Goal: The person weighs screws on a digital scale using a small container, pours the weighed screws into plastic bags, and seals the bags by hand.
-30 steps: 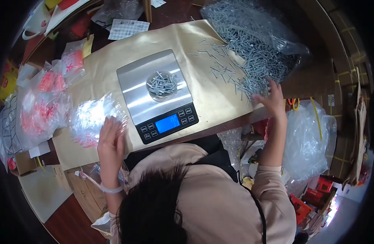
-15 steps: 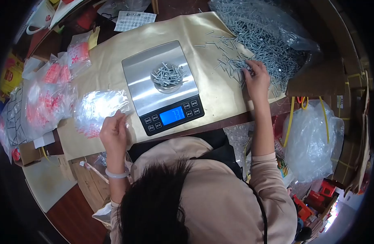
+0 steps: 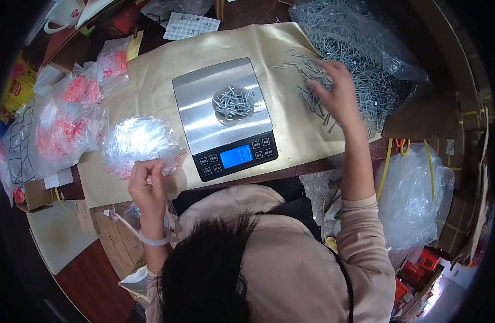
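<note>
My right hand [image 3: 339, 96] is over the near left side of a big heap of screws [image 3: 360, 59], thumb and fingers spread apart, with loose screws beneath. My left hand [image 3: 147, 187] is at the near edge of a pile of clear plastic bags [image 3: 137, 141] with red strips. Its thumb and fingers are pinched together; what lies between them, if anything, is too small to make out. Between the hands, a digital scale [image 3: 193, 116] with a lit blue display carries a small clear round dish [image 3: 230, 123] filled with screws [image 3: 234, 102].
Larger bags of red-marked plastic bags [image 3: 64, 132] crowd the left. A sheet of round stickers [image 3: 191, 26] lies at the back. Clear plastic [image 3: 384, 40] partly covers the screw heap, beside a cardboard box [image 3: 425, 116]. A clear plastic sack [image 3: 414, 194] hangs at the right.
My right hand has opened from a closer grip at the screws and moved slightly back. My left hand stays pinched by the bags. The view has shifted a little.
</note>
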The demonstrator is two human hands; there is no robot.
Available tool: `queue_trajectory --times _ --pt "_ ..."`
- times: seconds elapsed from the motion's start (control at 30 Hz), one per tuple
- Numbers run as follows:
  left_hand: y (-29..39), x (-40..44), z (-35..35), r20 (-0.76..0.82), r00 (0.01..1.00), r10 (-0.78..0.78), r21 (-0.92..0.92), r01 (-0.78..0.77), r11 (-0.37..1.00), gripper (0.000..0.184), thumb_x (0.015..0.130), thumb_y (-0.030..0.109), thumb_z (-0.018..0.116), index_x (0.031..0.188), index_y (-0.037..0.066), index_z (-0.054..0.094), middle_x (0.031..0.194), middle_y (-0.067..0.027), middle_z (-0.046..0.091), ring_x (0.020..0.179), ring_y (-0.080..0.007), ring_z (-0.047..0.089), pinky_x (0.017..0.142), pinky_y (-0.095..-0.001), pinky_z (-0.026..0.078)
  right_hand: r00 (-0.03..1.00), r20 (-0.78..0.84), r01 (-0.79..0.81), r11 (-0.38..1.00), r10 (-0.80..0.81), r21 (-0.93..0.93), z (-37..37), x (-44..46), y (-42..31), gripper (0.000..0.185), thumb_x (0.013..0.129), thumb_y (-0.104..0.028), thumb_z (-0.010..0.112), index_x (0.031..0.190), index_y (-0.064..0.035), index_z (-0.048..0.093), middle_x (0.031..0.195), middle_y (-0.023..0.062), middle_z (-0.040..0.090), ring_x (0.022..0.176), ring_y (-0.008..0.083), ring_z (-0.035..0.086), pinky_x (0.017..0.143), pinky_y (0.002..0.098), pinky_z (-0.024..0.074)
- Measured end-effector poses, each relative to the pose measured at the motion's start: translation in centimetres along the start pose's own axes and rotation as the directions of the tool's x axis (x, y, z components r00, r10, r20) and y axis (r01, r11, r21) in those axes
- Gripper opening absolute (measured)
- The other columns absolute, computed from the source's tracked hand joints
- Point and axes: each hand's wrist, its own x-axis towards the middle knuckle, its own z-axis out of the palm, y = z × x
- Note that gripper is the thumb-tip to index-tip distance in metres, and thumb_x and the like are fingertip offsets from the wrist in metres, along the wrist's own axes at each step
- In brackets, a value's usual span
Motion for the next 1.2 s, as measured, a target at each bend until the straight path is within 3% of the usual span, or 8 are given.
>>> queue_trajectory --times 0.17,0.53,0.73,0.83,0.93,1.03,1.1,1.2 --pt "1.3 -1.0 -0.2 0.026 0.998 -0.058 -0.042 0.06 0.997 0.016 0.079 0.004 0.072 0.071 -0.002 0.059 0.061 -0.0049 0.052 0.054 -0.011 0.047 0.052 -0.0245 0.039 0.847 0.531 -0.369 0.722 0.002 0.585 1.2 0.6 -7.7 0.039 0.076 -0.02 0.074 0.11 -0.0045 0.062 0.091 0.0112 0.064 0.07 0.0177 0.062 0.065 0.0301 0.0508" --pt "2.2 -1.1 0.2 0.042 0.995 0.096 -0.057 -0.093 0.994 0.014 0.076 0.001 0.074 0.073 -0.001 0.061 0.063 -0.0061 0.054 0.054 -0.0113 0.049 0.051 -0.0239 0.04 0.946 0.324 -0.216 0.769 0.012 0.602 1.3 0.6 -10.9 0.016 0.076 -0.004 0.071 0.09 -0.0004 0.069 0.081 0.0131 0.066 0.068 0.0178 0.065 0.064 0.0275 0.0518" --pt "2.6 -1.1 -0.2 0.041 0.996 0.078 -0.082 -0.075 0.994 0.009 0.078 -0.002 0.07 0.083 -0.004 0.063 0.067 -0.0031 0.056 0.059 -0.0079 0.049 0.056 -0.0217 0.04 0.904 0.395 -0.425 0.448 0.164 0.787 0.8 0.3 -7.3 0.02 0.077 -0.005 0.072 0.096 -0.001 0.069 0.083 0.0081 0.068 0.067 0.0122 0.064 0.061 0.0236 0.0511" --pt "2.6 -1.3 -0.7 0.061 0.997 0.054 -0.129 -0.046 0.991 0.011 0.077 -0.003 0.07 0.086 -0.004 0.064 0.068 -0.003 0.056 0.06 -0.0081 0.049 0.056 -0.0217 0.04 0.84 0.457 -0.541 0.386 0.293 0.747 0.3 -0.3 -2.7 0.025 0.079 -0.008 0.07 0.103 -0.002 0.066 0.087 0.0085 0.067 0.076 0.0143 0.064 0.065 0.0274 0.0513" --pt "3.5 -1.1 -0.6 0.128 0.986 0.104 -0.179 -0.08 0.981 0.013 0.075 -0.003 0.07 0.087 -0.003 0.065 0.068 -0.0042 0.057 0.06 -0.0093 0.052 0.055 -0.0225 0.041 0.996 -0.076 -0.062 0.995 0.055 -0.082 0.5 -1.6 -1.1 0.027 0.081 -0.011 0.069 0.107 -0.0035 0.064 0.093 0.0101 0.064 0.086 0.0178 0.062 0.073 0.0319 0.0497" --pt "5.5 -0.9 -0.2 0.349 0.926 0.143 -0.258 -0.051 0.965 0.014 0.074 -0.002 0.07 0.088 -0.002 0.066 0.069 -0.0052 0.06 0.06 -0.0106 0.055 0.055 -0.0238 0.042 0.966 0.228 -0.205 0.905 0.125 0.372 -0.5 -2.5 -5.5 0.024 0.084 -0.014 0.066 0.105 -0.0043 0.063 0.096 0.0116 0.061 0.089 0.0214 0.059 0.077 0.034 0.0471" --pt "7.2 -0.8 0.7 0.444 0.851 0.282 -0.297 -0.157 0.942 0.012 0.075 -0.001 0.071 0.086 0.0 0.067 0.069 -0.0056 0.061 0.059 -0.012 0.057 0.054 -0.0247 0.043 0.846 0.529 -0.378 0.622 -0.069 0.686 -0.9 -4.3 -9.8 0.02 0.087 -0.017 0.064 0.101 -0.0044 0.063 0.091 0.0113 0.059 0.081 0.0223 0.057 0.074 0.032 0.0464" --pt "8.4 -1.4 2.0 0.436 0.835 0.336 -0.434 -0.132 0.891 0.016 0.075 0.006 0.074 0.089 0.004 0.066 0.068 -0.006 0.06 0.057 -0.0137 0.056 0.052 -0.0265 0.043 0.747 0.488 -0.311 0.411 -0.452 0.857 -0.7 -6.3 -13.1 0.017 0.089 -0.019 0.06 0.093 -0.0017 0.061 0.082 0.0094 0.057 0.073 0.0216 0.055 0.066 0.0308 0.0446"
